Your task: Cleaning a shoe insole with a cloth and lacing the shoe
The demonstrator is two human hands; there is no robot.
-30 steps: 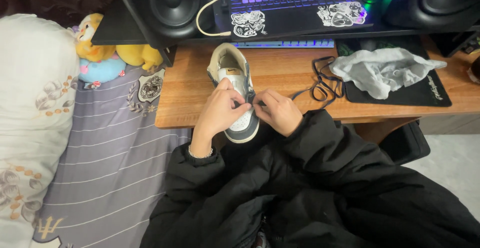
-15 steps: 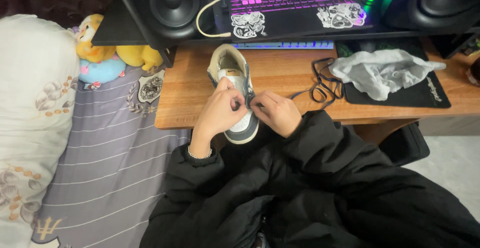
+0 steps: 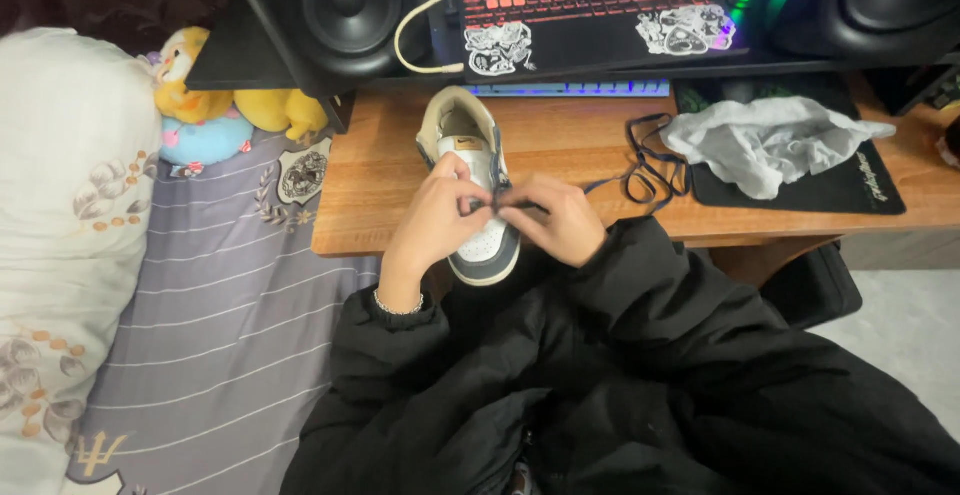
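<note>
Both hands are meeting over the sneaker point(image 3: 470, 190) lying on the wooden desk point(image 3: 380, 195) at the centre of the frame. The left hand point(image 3: 432, 223) and right hand point(image 3: 556, 220) are each pinching the dark shoelace point(image 3: 640, 170) tight, its slack trailing right toward a crumpled grey cloth point(image 3: 765, 140).

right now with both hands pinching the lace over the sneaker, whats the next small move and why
Probably draw the dark lace through with the right hand while the left hand steadies the sneaker: a long slack loop trails over the desk, and both hands meet at the eyelets.
</note>
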